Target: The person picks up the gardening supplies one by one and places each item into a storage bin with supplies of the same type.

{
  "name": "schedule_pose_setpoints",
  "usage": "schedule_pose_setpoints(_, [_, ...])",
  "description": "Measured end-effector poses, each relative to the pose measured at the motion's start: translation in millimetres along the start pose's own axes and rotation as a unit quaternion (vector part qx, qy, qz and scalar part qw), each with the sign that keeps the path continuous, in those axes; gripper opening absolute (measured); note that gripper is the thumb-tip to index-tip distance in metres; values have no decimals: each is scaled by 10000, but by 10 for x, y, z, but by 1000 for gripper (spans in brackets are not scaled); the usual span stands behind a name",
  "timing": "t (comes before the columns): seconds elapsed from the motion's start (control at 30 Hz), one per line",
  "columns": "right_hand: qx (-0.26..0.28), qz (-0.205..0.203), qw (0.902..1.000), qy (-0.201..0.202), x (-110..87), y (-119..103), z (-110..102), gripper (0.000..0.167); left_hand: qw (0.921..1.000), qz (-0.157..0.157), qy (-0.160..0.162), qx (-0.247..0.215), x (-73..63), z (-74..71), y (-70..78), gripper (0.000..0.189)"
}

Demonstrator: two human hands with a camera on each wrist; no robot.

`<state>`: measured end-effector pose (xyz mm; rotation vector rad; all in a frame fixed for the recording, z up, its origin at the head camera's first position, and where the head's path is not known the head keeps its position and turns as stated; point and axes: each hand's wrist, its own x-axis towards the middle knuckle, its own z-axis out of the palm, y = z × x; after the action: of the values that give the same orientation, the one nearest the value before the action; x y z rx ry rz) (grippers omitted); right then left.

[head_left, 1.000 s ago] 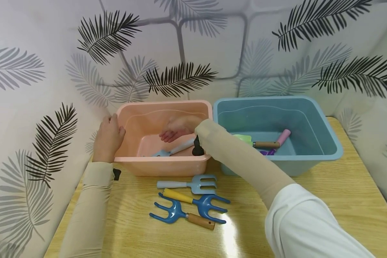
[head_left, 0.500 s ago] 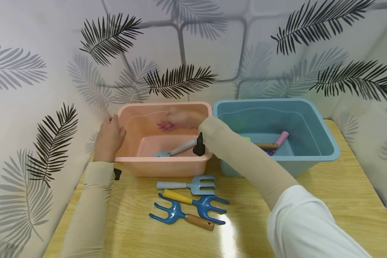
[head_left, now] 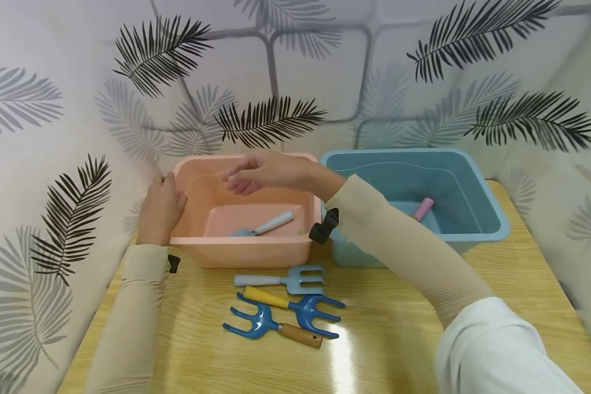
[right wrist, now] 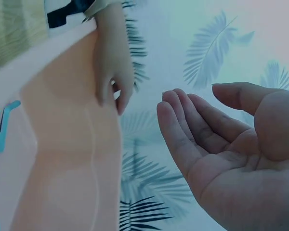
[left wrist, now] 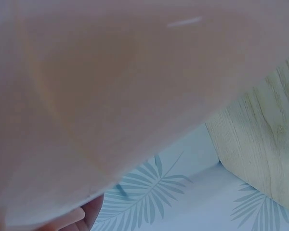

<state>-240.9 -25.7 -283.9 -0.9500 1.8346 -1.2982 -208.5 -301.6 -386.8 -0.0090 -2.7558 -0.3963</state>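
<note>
My left hand (head_left: pixel 161 207) grips the left rim of the pink tub (head_left: pixel 256 254), fingers curled over the edge; the left wrist view shows mostly the tub's wall (left wrist: pixel 135 106). Above the tub's back part is my right hand (head_left: pixel 266 174), palm bare in the right wrist view, fingers (right wrist: pixel 176 130) loosely bent and holding nothing. Inside the tub lies a light blue garden hand tool with a pale handle (head_left: pixel 274 222); the front wall partly hides its head, and a prong (right wrist: pixel 7 113) shows in the right wrist view.
In front of the tub lie a light blue hand fork (head_left: pixel 295 280), a yellow-handled blue fork (head_left: pixel 307 313) and a wooden-handled blue fork (head_left: pixel 261 323). The blue tub (head_left: pixel 473 238) at right holds a pink-handled tool (head_left: pixel 424 208); my right sleeve (head_left: pixel 399 235) covers part of it.
My right hand has risen from low inside the pink tub to above it, shifting slightly left. The tool inside shows more fully. My left hand stays on the rim.
</note>
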Motion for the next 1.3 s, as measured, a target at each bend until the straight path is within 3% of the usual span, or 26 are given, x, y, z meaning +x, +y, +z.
schedule_pose_setpoints(0.23, [-684, -383, 9968, 137, -461, -18, 205, 35, 9997, 169, 154, 13, -2, -2, 10, 40])
schedule_pose_setpoints(0.47, [-1344, -985, 9860, -85, -846, 244, 501, 33, 9995, 233, 190, 7, -5, -20, 38, 38])
schedule_pose_setpoints(0.63, [-1345, -685, 9880, -339, -1061, 601, 768, 31, 9995, 247, 211, 25, -15, -21, 57, 36])
schedule_pose_setpoints(0.83, [-1748, -228, 9831, -497, -1114, 1085, 1044, 29, 9990, 320, 317, 37, -21, -33, 68, 33])
schedule_pose_setpoints(1.0, [-2089, 52, 9759, -634, -1123, 1357, 1234, 27, 9995, 247, 204, 12, -23, -37, 61, 35])
schedule_pose_setpoints(1.3, [-2683, -163, 9626, -347, -1134, 1557, 1598, 17, 9998, 146, 96, 82, -24, -21, 56, 42])
